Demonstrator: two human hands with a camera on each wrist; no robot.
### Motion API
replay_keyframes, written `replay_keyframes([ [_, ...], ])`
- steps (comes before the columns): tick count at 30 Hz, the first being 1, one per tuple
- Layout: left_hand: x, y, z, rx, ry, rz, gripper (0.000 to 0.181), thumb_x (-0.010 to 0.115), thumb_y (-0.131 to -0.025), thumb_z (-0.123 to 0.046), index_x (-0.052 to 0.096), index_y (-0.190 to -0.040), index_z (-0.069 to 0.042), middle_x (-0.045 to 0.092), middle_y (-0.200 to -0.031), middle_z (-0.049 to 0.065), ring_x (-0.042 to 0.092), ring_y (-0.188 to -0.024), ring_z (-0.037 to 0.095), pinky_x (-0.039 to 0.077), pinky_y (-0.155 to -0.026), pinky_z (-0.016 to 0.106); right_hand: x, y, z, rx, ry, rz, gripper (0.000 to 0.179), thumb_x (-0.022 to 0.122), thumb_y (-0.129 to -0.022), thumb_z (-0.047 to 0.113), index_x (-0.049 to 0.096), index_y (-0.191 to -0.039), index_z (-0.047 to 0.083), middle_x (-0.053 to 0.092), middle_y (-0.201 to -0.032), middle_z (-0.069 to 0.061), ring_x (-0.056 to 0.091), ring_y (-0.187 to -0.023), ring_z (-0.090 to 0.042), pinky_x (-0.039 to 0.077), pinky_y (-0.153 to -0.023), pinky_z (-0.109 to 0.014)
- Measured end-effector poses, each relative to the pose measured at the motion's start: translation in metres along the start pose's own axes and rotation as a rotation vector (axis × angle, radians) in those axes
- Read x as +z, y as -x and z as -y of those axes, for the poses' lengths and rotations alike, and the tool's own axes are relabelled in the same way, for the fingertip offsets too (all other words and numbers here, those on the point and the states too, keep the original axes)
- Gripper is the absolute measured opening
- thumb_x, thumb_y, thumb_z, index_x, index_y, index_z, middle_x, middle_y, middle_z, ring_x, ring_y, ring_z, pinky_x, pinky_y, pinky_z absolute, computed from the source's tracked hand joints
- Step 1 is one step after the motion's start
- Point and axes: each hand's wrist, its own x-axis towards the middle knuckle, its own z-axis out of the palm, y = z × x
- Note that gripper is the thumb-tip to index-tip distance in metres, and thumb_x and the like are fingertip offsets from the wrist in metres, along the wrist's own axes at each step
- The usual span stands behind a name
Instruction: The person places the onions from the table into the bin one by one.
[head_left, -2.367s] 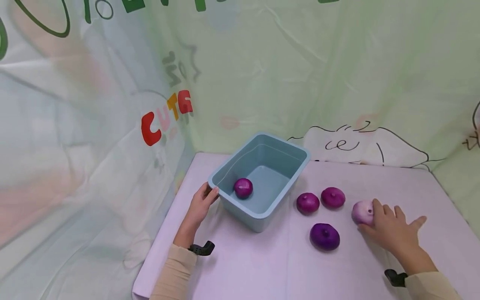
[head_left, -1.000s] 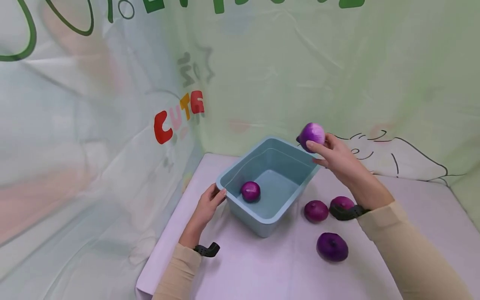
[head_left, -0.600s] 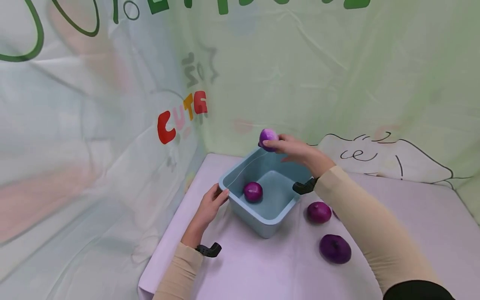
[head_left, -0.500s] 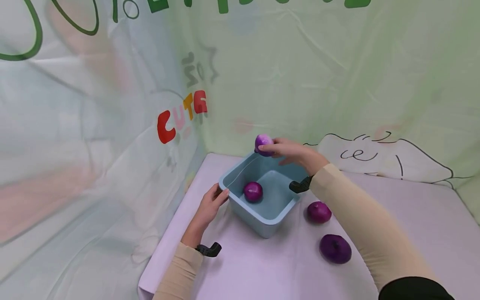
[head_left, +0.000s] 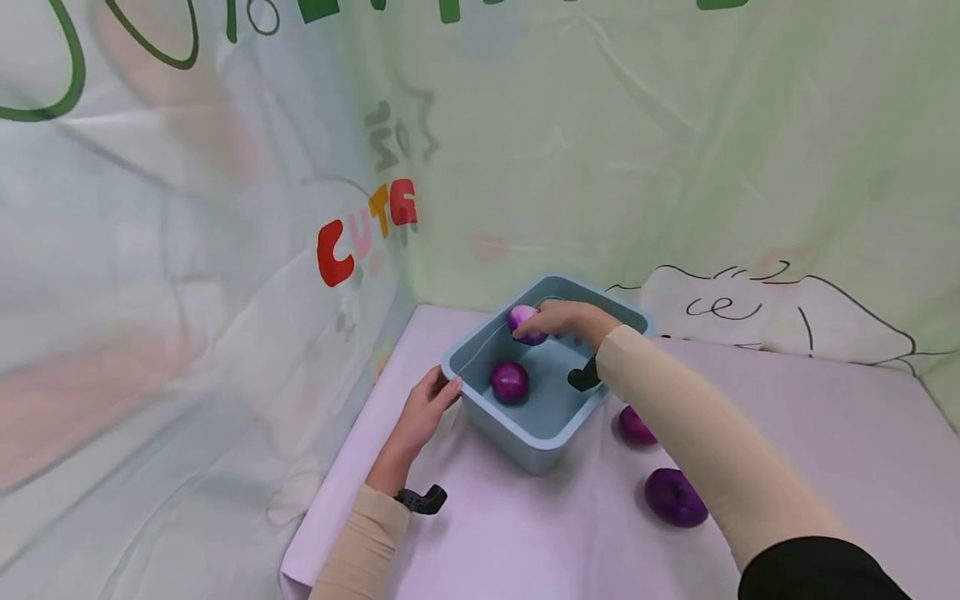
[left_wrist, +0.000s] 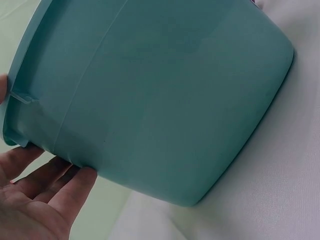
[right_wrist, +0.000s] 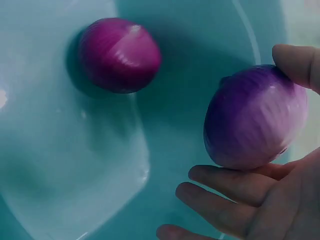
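Note:
My right hand point(head_left: 566, 321) reaches into the blue plastic bin point(head_left: 480, 406) and pinches a pale purple onion point(right_wrist: 255, 117) between thumb and fingers, above the bin's floor. Lower in the bin lies a darker red onion point(head_left: 510, 382), apart from the held one. At the bin's near left corner, my left hand point(head_left: 422, 410) grips the rim, thumb on one side. In the left wrist view, the fingers point(left_wrist: 75, 192) of that hand press against the bin's outer wall beneath the lip.
Right of the bin, a magenta onion point(head_left: 636, 427) and a dark purple onion point(head_left: 675, 497) lie on the pale cloth-covered table point(head_left: 510, 533), partly covered by the right sleeve point(head_left: 712, 442). Printed curtains point(head_left: 525, 150) enclose the table's back and left.
My right hand picked the pale onion off the table, carried it left over the bin's far rim and lowered it inside. The left hand keeps its hold on the rim.

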Motion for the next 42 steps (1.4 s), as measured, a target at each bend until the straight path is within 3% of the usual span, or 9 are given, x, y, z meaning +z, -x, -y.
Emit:
replay_keyframes([
  [7,0.005,0.001,-0.003,0.027,-0.005,0.015,0.064,0.066,-0.104,-0.039,0.043,-0.158,-0.013,0.049,-0.154,0.01,0.05,-0.139,0.029,0.045,-0.109,0.046,0.008,-0.005,-0.006,0.056,0.014,-0.03,0.092,0.072,-0.092,0.051,0.031,-0.152,-0.004,0.039,-0.151,-0.025,0.039,-0.138,-0.05,0.04,-0.107,-0.068],
  [14,0.008,0.001,-0.008,0.019,-0.001,0.019,0.067,0.066,-0.103,-0.043,0.043,-0.158,-0.013,0.048,-0.155,0.01,0.049,-0.14,0.029,0.045,-0.109,0.046,0.012,-0.01,-0.012,0.01,0.077,-0.062,0.081,0.073,-0.095,0.047,0.043,-0.146,-0.008,0.051,-0.142,-0.025,0.047,-0.133,-0.044,0.04,-0.111,-0.059],
  [18,0.01,0.002,-0.007,0.023,0.004,0.021,0.064,0.065,-0.104,-0.039,0.043,-0.158,-0.012,0.048,-0.155,0.011,0.048,-0.14,0.03,0.044,-0.109,0.047,0.014,-0.01,-0.014,0.018,0.117,-0.085,0.088,0.07,-0.097,0.048,0.035,-0.151,-0.011,0.043,-0.149,-0.031,0.042,-0.138,-0.046,0.035,-0.115,-0.061],
  [21,0.01,0.002,-0.007,0.016,0.003,0.021,0.065,0.065,-0.104,-0.04,0.043,-0.158,-0.013,0.048,-0.155,0.01,0.048,-0.14,0.03,0.045,-0.109,0.046,0.014,-0.007,-0.014,0.039,0.125,-0.085,0.096,0.067,-0.098,0.05,0.024,-0.157,-0.012,0.03,-0.159,-0.033,0.032,-0.145,-0.048,0.028,-0.118,-0.062],
  [25,0.01,0.003,-0.008,0.007,0.002,0.017,0.068,0.066,-0.103,-0.043,0.043,-0.158,-0.012,0.048,-0.155,0.01,0.049,-0.14,0.029,0.045,-0.109,0.045,0.009,-0.002,-0.013,0.018,0.116,-0.091,0.097,0.065,-0.099,0.052,0.021,-0.158,-0.012,0.026,-0.162,-0.032,0.028,-0.148,-0.047,0.026,-0.119,-0.061],
  [35,0.006,0.0,-0.01,0.016,0.002,-0.009,0.066,0.065,-0.104,-0.042,0.043,-0.158,-0.013,0.048,-0.155,0.011,0.048,-0.14,0.03,0.044,-0.109,0.046,-0.02,0.045,0.006,-0.155,0.06,-0.209,0.09,0.061,-0.101,0.055,0.028,-0.158,-0.005,0.033,-0.159,-0.028,0.035,-0.144,-0.042,0.033,-0.117,-0.058],
  [38,0.006,0.001,-0.008,0.005,-0.004,-0.013,0.065,0.066,-0.104,-0.041,0.043,-0.158,-0.013,0.048,-0.156,0.011,0.048,-0.14,0.031,0.044,-0.109,0.047,-0.023,0.065,0.01,-0.204,0.038,-0.24,0.09,0.063,-0.101,0.053,0.024,-0.161,-0.001,0.032,-0.16,-0.027,0.035,-0.145,-0.041,0.034,-0.116,-0.058],
  [42,0.006,0.004,-0.005,-0.014,-0.017,-0.023,0.066,0.066,-0.103,-0.043,0.044,-0.158,-0.014,0.049,-0.155,0.01,0.049,-0.14,0.03,0.045,-0.108,0.047,-0.023,0.098,0.01,-0.274,0.093,-0.309,0.093,0.065,-0.1,0.05,0.017,-0.164,0.003,0.029,-0.163,-0.026,0.031,-0.147,-0.044,0.031,-0.116,-0.064],
])
